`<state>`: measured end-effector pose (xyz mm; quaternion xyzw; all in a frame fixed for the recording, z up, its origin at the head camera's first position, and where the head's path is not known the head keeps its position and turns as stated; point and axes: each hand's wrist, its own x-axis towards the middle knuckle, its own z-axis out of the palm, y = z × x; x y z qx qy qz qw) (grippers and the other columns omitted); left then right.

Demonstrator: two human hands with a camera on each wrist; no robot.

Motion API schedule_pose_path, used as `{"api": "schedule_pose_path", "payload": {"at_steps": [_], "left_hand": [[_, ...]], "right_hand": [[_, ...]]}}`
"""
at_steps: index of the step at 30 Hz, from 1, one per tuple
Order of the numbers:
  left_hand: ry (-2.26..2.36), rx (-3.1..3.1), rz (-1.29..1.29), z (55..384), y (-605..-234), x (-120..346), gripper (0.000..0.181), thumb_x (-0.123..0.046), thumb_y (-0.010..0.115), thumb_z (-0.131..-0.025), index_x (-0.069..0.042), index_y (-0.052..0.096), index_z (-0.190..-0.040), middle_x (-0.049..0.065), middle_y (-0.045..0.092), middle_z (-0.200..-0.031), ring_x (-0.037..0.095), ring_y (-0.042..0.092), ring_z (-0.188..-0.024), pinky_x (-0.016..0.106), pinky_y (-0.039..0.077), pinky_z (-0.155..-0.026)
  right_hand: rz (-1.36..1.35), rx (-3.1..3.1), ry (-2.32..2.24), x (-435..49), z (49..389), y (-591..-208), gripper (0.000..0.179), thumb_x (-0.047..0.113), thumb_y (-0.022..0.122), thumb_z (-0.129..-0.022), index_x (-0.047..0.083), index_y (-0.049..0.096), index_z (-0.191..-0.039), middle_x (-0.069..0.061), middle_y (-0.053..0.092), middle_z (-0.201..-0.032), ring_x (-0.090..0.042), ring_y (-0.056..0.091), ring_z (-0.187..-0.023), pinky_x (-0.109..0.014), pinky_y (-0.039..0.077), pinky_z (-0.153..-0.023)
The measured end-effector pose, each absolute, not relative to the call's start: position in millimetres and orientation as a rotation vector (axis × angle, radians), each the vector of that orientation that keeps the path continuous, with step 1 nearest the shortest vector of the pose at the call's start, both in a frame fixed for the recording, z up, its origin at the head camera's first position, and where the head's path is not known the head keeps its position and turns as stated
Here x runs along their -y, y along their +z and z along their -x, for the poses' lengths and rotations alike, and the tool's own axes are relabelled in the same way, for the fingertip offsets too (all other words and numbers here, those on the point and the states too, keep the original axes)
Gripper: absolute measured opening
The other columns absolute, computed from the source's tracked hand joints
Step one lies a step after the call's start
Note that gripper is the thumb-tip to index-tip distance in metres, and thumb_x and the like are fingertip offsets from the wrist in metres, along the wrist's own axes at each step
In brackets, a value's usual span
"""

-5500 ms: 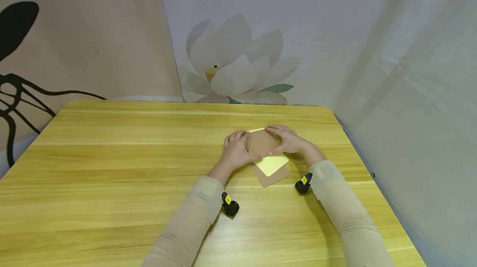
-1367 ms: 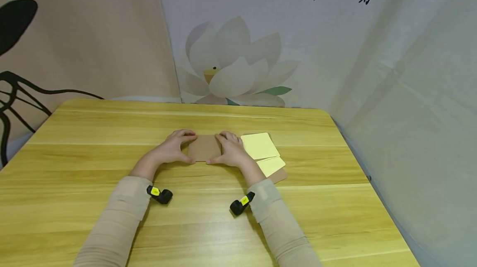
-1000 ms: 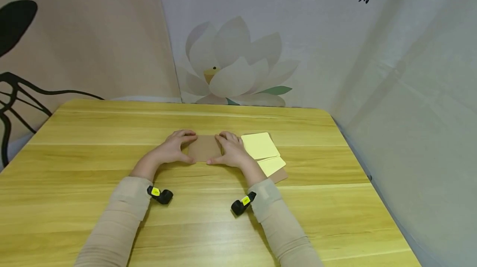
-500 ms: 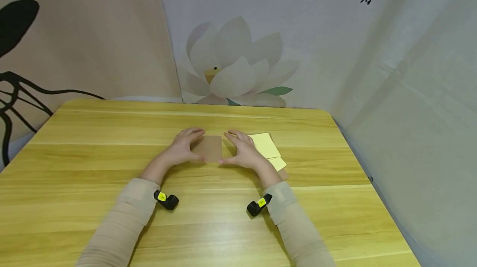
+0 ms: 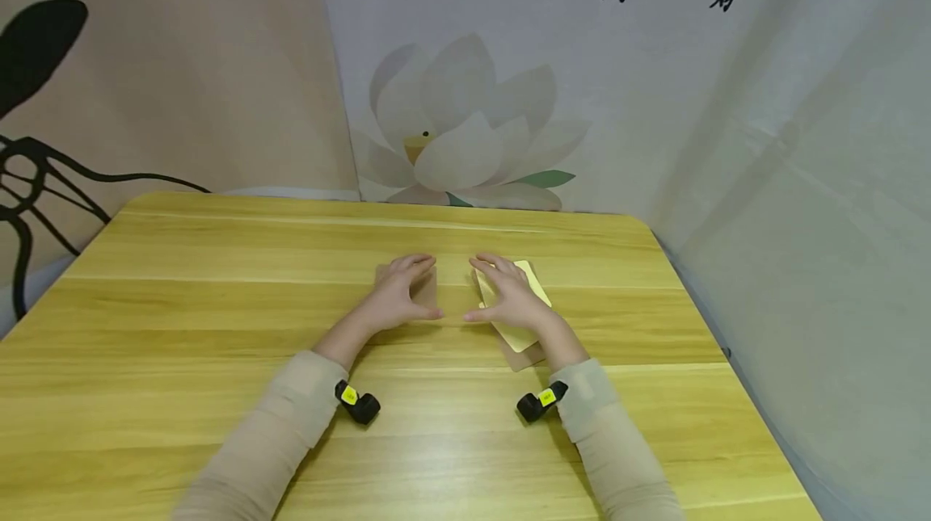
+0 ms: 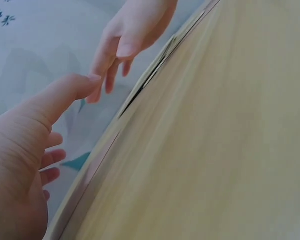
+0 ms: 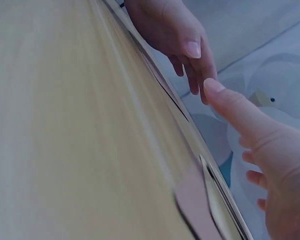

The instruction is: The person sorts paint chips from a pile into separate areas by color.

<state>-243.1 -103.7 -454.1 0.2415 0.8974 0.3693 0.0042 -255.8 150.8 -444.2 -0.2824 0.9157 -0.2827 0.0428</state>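
In the head view my left hand (image 5: 393, 296) is over a square brown card (image 5: 426, 292), partly hiding it. Its fingers and thumb are spread apart and hold nothing. My right hand (image 5: 515, 300) hovers in front of pale yellow cards (image 5: 519, 338), thumb and fingers likewise apart. Under the yellow ones, another brown card (image 5: 522, 361) pokes out towards me. The two hands face each other across a strip of bare wood. Seen from the right wrist, a brown card (image 7: 195, 195) lies flat just below my right hand.
All the cards lie on a yellow wood-grain table (image 5: 218, 392). Behind it hangs a pale curtain (image 5: 655, 101) printed with a lotus flower. A black camera (image 5: 358, 403) is strapped at the left wrist, and a similar camera (image 5: 541, 401) at the right.
A brown card, earlier gripped by both hands at the right-hand pile, now lies left of it. Both hands have let go of it and shifted right.
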Motion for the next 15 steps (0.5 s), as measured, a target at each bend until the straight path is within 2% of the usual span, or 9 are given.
{"api": "schedule_pose_path", "payload": {"at_steps": [4,9,15], "left_hand": [[1.152,-2.823,-0.762,242.9,-456.5,85.8,0.097,-0.046,0.080,-0.072,-0.004,0.036,-0.147,0.009,0.031,-0.150,0.031,0.022,-0.138,0.056,0.021,-0.107],[1.142,-2.848,-0.736,243.0,-456.9,67.0,0.097,-0.047,0.081,-0.071,-0.004,0.037,-0.147,0.011,0.032,-0.150,0.030,0.022,-0.138,0.056,0.021,-0.108],[1.145,-2.856,-0.744,243.1,-456.1,49.5,0.097,-0.046,0.081,-0.071,-0.002,0.038,-0.145,0.014,0.033,-0.149,0.033,0.024,-0.137,0.059,0.020,-0.107]], "right_hand": [[0.877,-2.816,-0.871,-168.4,257.0,-444.9,0.100,0.051,0.080,-0.071,0.012,0.033,-0.150,-0.009,0.025,-0.154,-0.027,0.016,-0.141,-0.057,0.006,-0.110],[0.882,-2.817,-0.874,-187.5,259.4,-446.7,0.101,0.050,0.080,-0.071,0.010,0.032,-0.150,-0.011,0.024,-0.154,-0.029,0.016,-0.141,-0.055,0.008,-0.109],[0.859,-2.793,-0.873,-204.2,261.9,-448.1,0.101,0.052,0.078,-0.072,0.010,0.030,-0.151,-0.011,0.022,-0.155,-0.031,0.013,-0.141,-0.059,0.007,-0.108]]}}
